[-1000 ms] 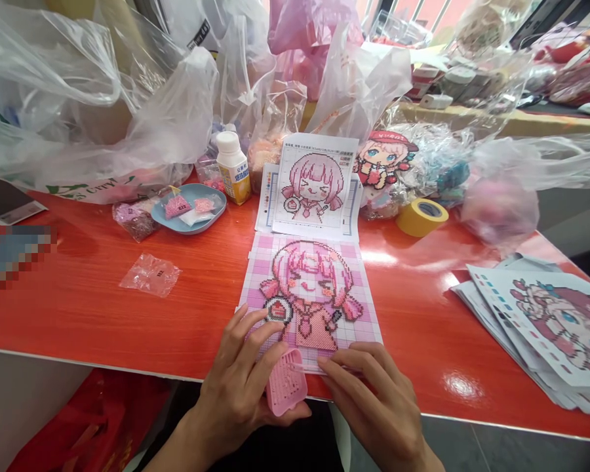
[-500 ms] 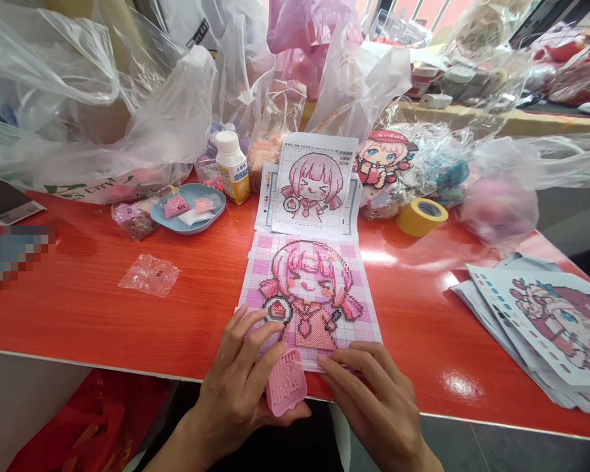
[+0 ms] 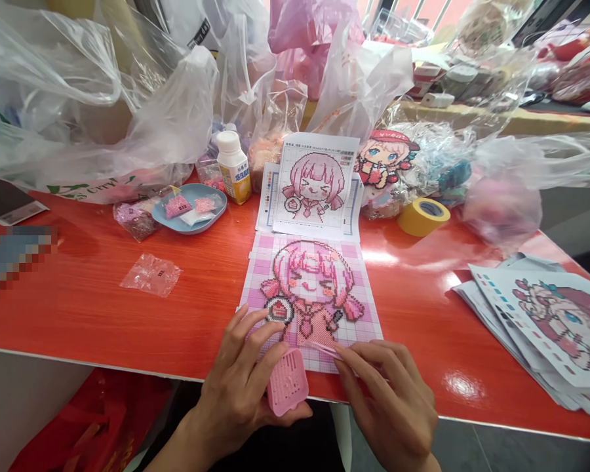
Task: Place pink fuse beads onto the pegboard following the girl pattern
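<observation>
My left hand (image 3: 248,367) grips a small pink ridged tray (image 3: 288,382) at the table's front edge, with small beads lying in its grooves. Its fingertips rest over the lower left of a pegboard (image 3: 368,328). In my right hand (image 3: 388,387) is a pair of pink tweezers (image 3: 321,348), pinched between thumb and fingers. Their tips reach the lower part of the bead picture (image 3: 314,288), a pink-haired cartoon figure on the board. A printed pattern sheet (image 3: 316,187) of the same figure stands just behind the board.
A blue dish (image 3: 216,216) with small bead bags and a white bottle (image 3: 233,167) stand at the back left. An opened clear bag (image 3: 150,275) lies left. Yellow tape (image 3: 423,217) and printed sheets (image 3: 545,328) are on the right. Plastic bags (image 3: 172,98) line the back.
My right hand has moved slightly right, and the tweezers have swung from the board's bottom edge up to the lower part of the bead picture. My left hand keeps the tray in place.
</observation>
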Available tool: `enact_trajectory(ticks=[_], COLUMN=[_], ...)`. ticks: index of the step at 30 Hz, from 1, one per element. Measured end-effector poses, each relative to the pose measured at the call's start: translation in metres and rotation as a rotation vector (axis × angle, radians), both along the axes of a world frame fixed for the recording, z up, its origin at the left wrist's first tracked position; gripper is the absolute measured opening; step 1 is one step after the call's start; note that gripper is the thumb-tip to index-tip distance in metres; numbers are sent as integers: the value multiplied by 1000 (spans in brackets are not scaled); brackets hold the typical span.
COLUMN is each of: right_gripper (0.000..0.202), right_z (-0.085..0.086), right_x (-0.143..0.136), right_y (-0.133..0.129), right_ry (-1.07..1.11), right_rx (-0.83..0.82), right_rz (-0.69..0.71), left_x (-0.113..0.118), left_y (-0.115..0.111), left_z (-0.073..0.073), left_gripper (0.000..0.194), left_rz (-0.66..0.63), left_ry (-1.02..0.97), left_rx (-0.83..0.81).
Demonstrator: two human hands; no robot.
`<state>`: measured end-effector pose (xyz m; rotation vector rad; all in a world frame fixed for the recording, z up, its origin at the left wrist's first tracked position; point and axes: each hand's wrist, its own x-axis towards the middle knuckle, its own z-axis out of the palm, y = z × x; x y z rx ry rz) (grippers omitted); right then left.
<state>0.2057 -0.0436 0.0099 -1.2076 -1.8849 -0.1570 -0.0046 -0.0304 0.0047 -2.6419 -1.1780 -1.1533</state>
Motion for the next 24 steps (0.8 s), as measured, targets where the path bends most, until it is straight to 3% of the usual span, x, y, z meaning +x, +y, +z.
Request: enact_trajectory(ticks=[24], right_gripper=[16], right_z=[-7], right_x=[0], right_y=[-2], right_ry=[-47], right_rx=[-36], right_rz=[-53], left_x=[1], left_y=[0], left_z=[0], left_gripper=[55], left_rz=[15], left_ry=[1], left_rx=[3])
